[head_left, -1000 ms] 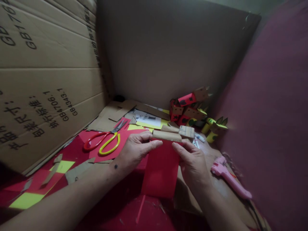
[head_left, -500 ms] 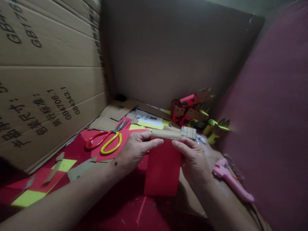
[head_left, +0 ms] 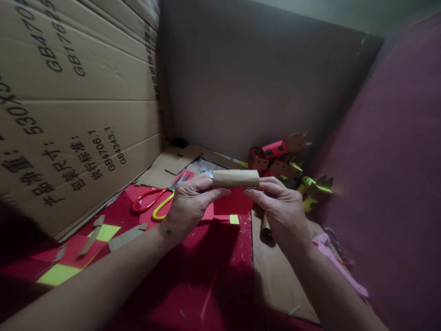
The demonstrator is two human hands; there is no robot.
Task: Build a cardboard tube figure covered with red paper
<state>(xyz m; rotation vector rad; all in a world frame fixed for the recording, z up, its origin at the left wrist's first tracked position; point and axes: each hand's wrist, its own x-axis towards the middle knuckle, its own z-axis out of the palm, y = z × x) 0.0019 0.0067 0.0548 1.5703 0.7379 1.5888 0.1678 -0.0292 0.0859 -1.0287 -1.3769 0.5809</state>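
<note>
A tan cardboard tube lies crosswise between my hands, with red paper along its lower edge. My left hand pinches the left end of tube and paper, thumb below and fingers behind. At the right end, my right hand grips both in the same way. The paper looks foreshortened beneath the tube. Scissors with one red and one yellow handle rest just left of my left hand. A dark-ended brown tube sits beneath my right hand.
Red and yellow paper pieces and cardboard strips spread at the left. A large printed carton stands there. Red and yellow cardboard figures are grouped at the back right. A pink glue gun lies beside my right forearm, near a wooden board.
Both hands have raised the tube and tilted the red paper, which now shows much shorter. The brown tube and a small yellow piece have come into view below. The camera view has shifted slightly.
</note>
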